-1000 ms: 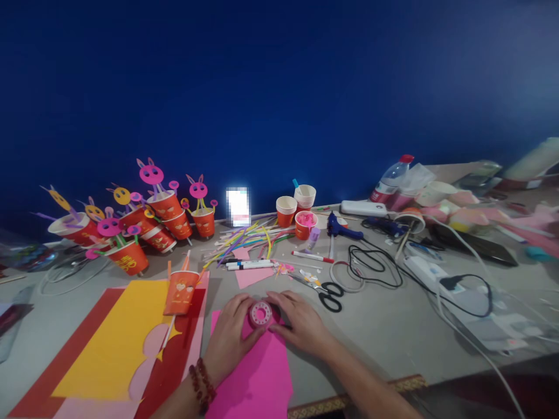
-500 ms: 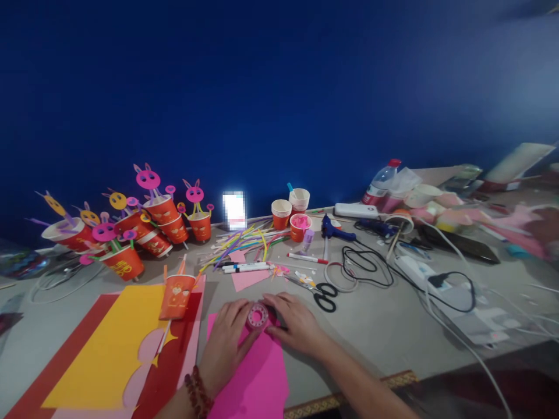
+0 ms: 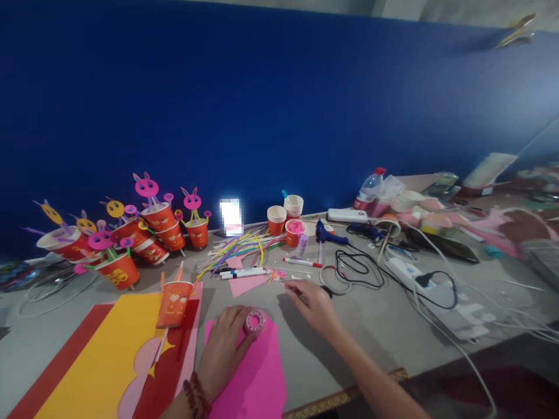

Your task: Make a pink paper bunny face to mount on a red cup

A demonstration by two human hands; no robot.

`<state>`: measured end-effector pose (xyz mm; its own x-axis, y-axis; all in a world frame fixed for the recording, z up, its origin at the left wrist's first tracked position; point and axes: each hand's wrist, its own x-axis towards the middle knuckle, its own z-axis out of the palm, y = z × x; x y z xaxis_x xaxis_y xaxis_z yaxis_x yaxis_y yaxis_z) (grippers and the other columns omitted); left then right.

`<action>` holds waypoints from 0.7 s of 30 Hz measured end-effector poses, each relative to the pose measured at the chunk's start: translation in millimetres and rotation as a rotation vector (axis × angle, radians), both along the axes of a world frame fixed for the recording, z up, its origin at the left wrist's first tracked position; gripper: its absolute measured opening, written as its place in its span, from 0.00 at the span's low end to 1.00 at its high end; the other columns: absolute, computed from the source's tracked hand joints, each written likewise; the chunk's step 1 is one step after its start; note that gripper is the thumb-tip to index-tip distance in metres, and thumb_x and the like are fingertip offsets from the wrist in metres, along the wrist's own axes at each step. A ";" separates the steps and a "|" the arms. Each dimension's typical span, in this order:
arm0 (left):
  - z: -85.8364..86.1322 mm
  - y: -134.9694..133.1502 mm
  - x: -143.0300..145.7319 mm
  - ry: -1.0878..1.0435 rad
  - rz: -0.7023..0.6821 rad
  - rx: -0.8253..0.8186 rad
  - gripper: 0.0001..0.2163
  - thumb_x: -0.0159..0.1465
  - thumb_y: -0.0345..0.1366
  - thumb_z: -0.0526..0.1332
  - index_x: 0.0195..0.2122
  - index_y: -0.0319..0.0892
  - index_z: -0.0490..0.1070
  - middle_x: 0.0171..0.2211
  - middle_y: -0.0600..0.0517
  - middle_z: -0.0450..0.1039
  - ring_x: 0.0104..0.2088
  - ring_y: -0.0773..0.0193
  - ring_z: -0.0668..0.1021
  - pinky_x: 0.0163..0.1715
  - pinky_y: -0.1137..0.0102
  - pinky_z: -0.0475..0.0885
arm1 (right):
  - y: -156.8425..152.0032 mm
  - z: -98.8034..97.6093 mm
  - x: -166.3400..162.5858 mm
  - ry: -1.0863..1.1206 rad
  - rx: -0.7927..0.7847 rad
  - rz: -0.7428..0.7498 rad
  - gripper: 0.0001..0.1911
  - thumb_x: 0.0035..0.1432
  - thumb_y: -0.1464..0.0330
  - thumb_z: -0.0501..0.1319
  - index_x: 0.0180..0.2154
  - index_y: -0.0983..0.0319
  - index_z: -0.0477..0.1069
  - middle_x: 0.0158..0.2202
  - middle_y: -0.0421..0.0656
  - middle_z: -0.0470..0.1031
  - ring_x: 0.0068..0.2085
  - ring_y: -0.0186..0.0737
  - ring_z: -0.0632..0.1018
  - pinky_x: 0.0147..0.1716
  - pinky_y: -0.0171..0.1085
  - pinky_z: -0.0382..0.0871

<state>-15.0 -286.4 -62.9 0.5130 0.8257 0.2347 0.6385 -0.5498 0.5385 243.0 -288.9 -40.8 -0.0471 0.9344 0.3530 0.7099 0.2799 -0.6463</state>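
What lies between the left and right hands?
In the head view: the pink ring at the left hand, part of the pink sheet, then grey tabletop toward the right hand.

Black-handled scissors [image 3: 326,290]: mostly hidden by right hand [image 3: 313,304].
Right fingertips [image 3: 289,284]: whatever they grip, too small to tell.
Pink ring [image 3: 261,320]: left rim behind left hand [image 3: 226,336].
Pink sheet [image 3: 251,384]: near end cut off.
Far screen [image 3: 231,217]: pixelated.

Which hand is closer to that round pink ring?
The left. The left hand curls around the left side of the pink ring; the right hand is apart from it, to the right and farther up the table.
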 end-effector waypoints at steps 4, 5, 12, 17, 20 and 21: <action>2.0 -0.6 1.3 0.005 0.010 0.020 0.14 0.67 0.39 0.58 0.53 0.46 0.68 0.48 0.46 0.73 0.49 0.52 0.74 0.48 0.56 0.71 | 9.3 6.9 -7.5 -0.069 -0.003 0.096 0.12 0.65 0.67 0.53 0.42 0.59 0.75 0.39 0.45 0.81 0.40 0.46 0.79 0.41 0.41 0.71; 2.2 -0.6 1.6 0.005 0.013 0.032 0.14 0.66 0.39 0.59 0.53 0.46 0.69 0.48 0.46 0.73 0.49 0.52 0.74 0.48 0.56 0.71 | 15.7 9.5 -12.3 -0.114 -0.013 0.122 0.12 0.65 0.68 0.53 0.43 0.59 0.75 0.40 0.45 0.81 0.41 0.46 0.79 0.42 0.41 0.71; 2.8 0.2 2.1 -0.003 0.010 0.025 0.14 0.66 0.38 0.59 0.53 0.46 0.68 0.47 0.46 0.73 0.49 0.51 0.74 0.48 0.55 0.71 | 102.1 21.3 -74.3 -0.338 -0.112 0.235 0.08 0.65 0.70 0.58 0.41 0.62 0.75 0.43 0.46 0.79 0.48 0.45 0.77 0.49 0.41 0.68; -0.3 0.4 4.1 -0.009 0.023 0.035 0.16 0.63 0.35 0.61 0.53 0.46 0.67 0.48 0.46 0.72 0.49 0.50 0.73 0.49 0.54 0.69 | 143.0 14.3 -104.3 -0.423 -0.231 0.272 0.14 0.65 0.64 0.60 0.50 0.63 0.70 0.50 0.47 0.73 0.46 0.45 0.77 0.45 0.48 0.73; -0.7 0.0 6.1 -0.015 0.040 0.047 0.17 0.62 0.34 0.62 0.52 0.46 0.67 0.47 0.47 0.71 0.49 0.50 0.73 0.49 0.54 0.69 | 152.3 11.9 -105.8 -0.430 -0.279 0.330 0.16 0.65 0.64 0.60 0.53 0.63 0.68 0.52 0.47 0.72 0.46 0.45 0.77 0.44 0.48 0.75; -0.2 -0.2 6.6 -0.015 0.043 0.046 0.17 0.61 0.34 0.62 0.52 0.46 0.67 0.47 0.47 0.71 0.49 0.50 0.73 0.49 0.54 0.69 | 154.0 12.8 -104.8 -0.422 -0.286 0.340 0.16 0.65 0.64 0.60 0.52 0.63 0.68 0.51 0.47 0.72 0.46 0.44 0.77 0.44 0.47 0.75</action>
